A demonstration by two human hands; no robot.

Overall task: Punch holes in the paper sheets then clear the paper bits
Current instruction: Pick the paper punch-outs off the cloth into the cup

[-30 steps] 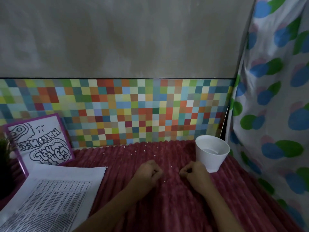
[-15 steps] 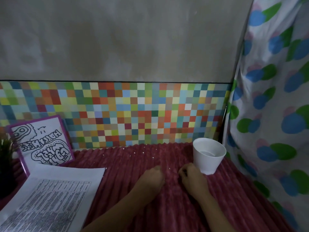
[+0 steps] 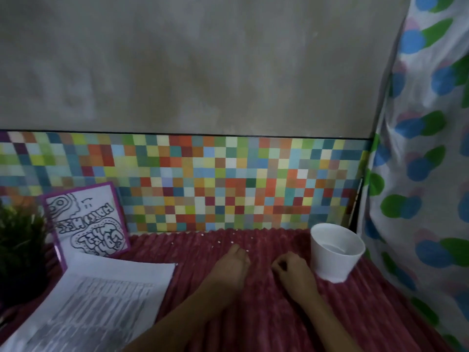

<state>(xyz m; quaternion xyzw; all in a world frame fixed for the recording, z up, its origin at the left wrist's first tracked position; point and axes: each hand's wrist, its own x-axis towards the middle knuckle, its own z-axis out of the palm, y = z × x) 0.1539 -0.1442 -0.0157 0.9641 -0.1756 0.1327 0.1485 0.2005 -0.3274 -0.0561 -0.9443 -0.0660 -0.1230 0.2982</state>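
Note:
Small white paper bits (image 3: 218, 242) lie scattered on the red ribbed cloth (image 3: 253, 313), mostly near the back edge. My left hand (image 3: 232, 262) rests on the cloth with its fingers curled down, fingertips among the bits, and seems to pinch some. My right hand (image 3: 291, 273) lies a little to the right, thumb and fingers curled together in a pinch; what it holds is too small to see. A white cup (image 3: 335, 252) stands just right of my right hand. Printed paper sheets (image 3: 101, 301) lie at the front left.
A purple-framed drawing (image 3: 88, 222) leans on the mosaic wall band (image 3: 228, 181) at the left, beside a dark green plant (image 3: 20, 250). A dotted curtain (image 3: 418, 174) hangs along the right side, close to the cup.
Both hands have moved forward towards the back of the cloth. The left hand has reached further and now sits among the scattered bits.

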